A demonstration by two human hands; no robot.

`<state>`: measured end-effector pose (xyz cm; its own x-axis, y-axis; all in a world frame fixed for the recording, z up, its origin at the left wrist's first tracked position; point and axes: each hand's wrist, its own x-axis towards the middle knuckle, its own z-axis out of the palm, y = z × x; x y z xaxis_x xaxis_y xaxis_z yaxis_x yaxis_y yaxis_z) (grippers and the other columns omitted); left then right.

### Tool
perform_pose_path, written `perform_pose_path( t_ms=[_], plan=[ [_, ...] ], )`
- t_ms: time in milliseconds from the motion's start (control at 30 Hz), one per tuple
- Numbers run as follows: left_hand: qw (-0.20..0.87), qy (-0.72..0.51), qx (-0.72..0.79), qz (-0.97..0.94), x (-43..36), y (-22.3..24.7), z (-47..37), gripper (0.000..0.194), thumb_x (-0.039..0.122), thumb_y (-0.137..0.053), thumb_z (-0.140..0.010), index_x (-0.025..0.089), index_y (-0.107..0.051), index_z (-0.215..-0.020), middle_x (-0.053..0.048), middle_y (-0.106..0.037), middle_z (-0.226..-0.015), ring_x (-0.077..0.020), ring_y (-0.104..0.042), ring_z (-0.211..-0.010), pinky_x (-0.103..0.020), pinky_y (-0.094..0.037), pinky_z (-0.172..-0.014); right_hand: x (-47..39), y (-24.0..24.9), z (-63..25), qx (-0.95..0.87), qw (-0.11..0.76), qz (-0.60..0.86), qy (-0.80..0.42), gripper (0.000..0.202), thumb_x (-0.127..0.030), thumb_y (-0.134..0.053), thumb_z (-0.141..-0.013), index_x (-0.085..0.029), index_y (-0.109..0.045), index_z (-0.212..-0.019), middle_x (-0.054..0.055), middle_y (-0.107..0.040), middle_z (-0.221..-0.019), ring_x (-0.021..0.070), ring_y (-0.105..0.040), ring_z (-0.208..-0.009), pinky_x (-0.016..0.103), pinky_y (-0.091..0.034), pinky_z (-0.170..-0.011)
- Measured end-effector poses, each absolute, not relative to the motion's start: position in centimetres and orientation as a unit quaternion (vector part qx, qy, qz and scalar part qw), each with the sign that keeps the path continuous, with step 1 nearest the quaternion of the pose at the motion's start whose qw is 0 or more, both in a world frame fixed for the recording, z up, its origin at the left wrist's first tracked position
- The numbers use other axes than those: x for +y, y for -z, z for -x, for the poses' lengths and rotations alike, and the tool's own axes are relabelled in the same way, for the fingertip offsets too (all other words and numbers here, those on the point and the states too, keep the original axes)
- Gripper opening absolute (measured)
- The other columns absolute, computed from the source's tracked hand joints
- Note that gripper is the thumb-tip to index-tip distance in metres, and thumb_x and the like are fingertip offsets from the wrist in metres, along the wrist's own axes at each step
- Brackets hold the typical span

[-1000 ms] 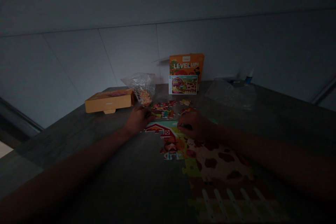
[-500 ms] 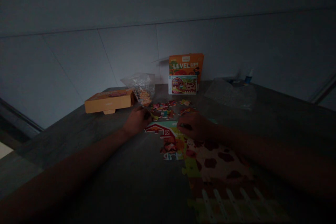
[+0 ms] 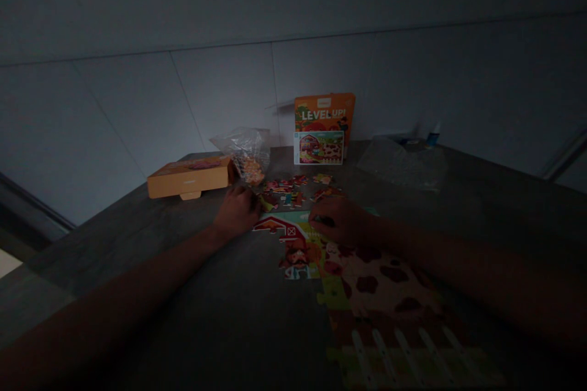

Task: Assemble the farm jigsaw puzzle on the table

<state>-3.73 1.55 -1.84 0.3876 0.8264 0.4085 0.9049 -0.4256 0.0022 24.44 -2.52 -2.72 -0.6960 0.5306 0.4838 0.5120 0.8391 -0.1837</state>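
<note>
My left hand (image 3: 236, 211) is closed at the far left corner of the joined puzzle, its fingertips pinching a green and yellow puzzle piece (image 3: 267, 202). Several loose puzzle pieces (image 3: 293, 198) lie just beyond. Curled over the upper edge of the joined farm puzzle (image 3: 367, 284), my right hand (image 3: 339, 220) has its fingers bent inward; what they hold, if anything, is hidden. The joined part shows a red barn, a farmer, a spotted cow and a white fence. The scene is dim, so fine detail is hard to make out.
An orange box (image 3: 190, 180) lies at the left beside a clear bag (image 3: 250, 156) holding pieces. At the back, an orange "LEVEL UP!" box (image 3: 325, 110) stands behind a picture card (image 3: 320, 148). Clear plastic wrap (image 3: 403, 165) and a small blue bottle (image 3: 433, 135) are at the right.
The green and yellow piece at my left fingertips has shifted slightly left and turned. My left hand has moved a little; my right hand stays almost where it was.
</note>
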Motion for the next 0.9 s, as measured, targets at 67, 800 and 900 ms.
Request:
perform_pose_path(
  t_ms=[67,800,900],
  plan=[
    [0.112,0.177,-0.523,0.826,1.7,1.9,3.8,0.024,0.025,-0.050,-0.088,0.012,-0.070,-0.088,-0.015,-0.069,-0.094,-0.0300,-0.063,-0.098,-0.045,-0.045,-0.096,-2.5,2.6,-24.4,-0.922,0.271,0.276,-0.017,0.019,-0.025,-0.051,-0.091,-0.016,-0.064,-0.081,0.005,-0.066,-0.074,0.0152,-0.058,-0.068,0.028,-0.042,-0.068],
    [-0.127,0.349,-0.280,0.885,-2.4,0.9,1.7,0.011,0.027,-0.056,-0.092,0.018,-0.063,-0.095,-0.006,-0.066,-0.094,-0.0175,-0.063,-0.091,-0.030,-0.054,-0.080,-2.9,2.2,-24.6,-0.910,0.316,0.269,-0.023,0.056,-0.033,-0.060,-0.090,-0.019,-0.041,-0.140,0.009,-0.067,-0.102,0.0220,-0.062,-0.087,0.037,-0.049,-0.079],
    [-0.120,0.348,-0.254,0.894,-2.2,1.0,1.9,0.009,0.024,-0.057,-0.092,0.019,-0.064,-0.094,-0.006,-0.067,-0.095,-0.0175,-0.062,-0.094,-0.029,-0.053,-0.081,-2.7,2.4,-24.6,-0.914,0.313,0.258,-0.011,0.049,-0.031,-0.058,-0.091,-0.017,-0.047,-0.137,0.010,-0.068,-0.103,0.0214,-0.063,-0.088,0.037,-0.049,-0.081]
  ],
)
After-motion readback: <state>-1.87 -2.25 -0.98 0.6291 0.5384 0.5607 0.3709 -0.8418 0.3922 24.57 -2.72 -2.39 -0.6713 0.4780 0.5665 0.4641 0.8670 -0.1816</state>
